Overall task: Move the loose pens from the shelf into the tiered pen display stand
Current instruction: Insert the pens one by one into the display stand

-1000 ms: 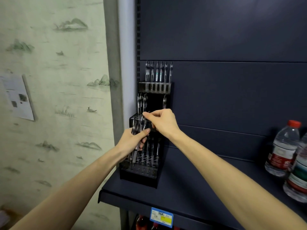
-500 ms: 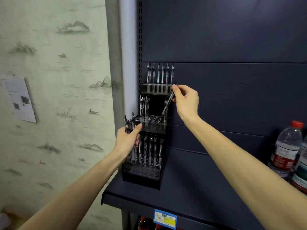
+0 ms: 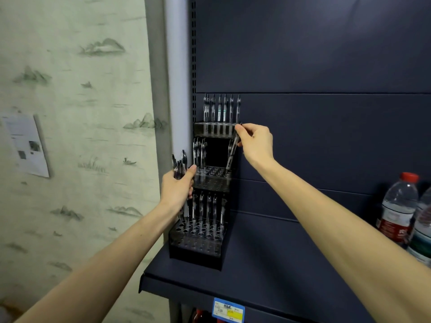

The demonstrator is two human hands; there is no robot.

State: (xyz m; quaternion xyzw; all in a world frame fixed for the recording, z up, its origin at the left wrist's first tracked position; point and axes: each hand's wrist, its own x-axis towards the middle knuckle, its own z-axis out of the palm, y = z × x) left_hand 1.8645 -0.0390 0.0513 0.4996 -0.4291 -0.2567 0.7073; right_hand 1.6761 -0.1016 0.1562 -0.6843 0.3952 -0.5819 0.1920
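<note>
tiered pen display stand (image 3: 200,243): black, three perforated tiers stepping up and back, standing at the left end of the dark blue shelf (image 3: 268,264), its back against the shelf's rear panel (image 3: 314,141).

top tier of the stand: a row of pens (image 3: 221,108) upright, filling it from side to side.

middle tier of the stand: a few pens (image 3: 199,151) upright at its left end; most of its holes open.

bottom tier of the stand: a row of pens (image 3: 207,210) upright along its back holes; front holes open.

single pen (image 3: 233,150): at the right side of the stand, tilted, its lower tip at the right end of the middle tier, its upper end level with the front edge of the top tier.

right hand (image 3: 256,142): just right of the stand at top-tier height; thumb and fingertips pinched on the upper end of the single pen, other fingers curled.

bundle of pens (image 3: 179,166): at the left side of the stand, level with the middle tier, tops sticking up, lower ends reaching down toward the bottom tier.

left hand (image 3: 177,190): against the left side of the stand, fingers and thumb wrapped round the bundle of pens.

water bottles (image 3: 401,206): on the shelf well to the right of the stand, one with a red cap and red label.

price tag (image 3: 228,310): blue and yellow, on the shelf's front edge below and right of the stand.

paper sheet (image 3: 25,145): on the patterned wall (image 3: 81,113) far left of the stand.
</note>
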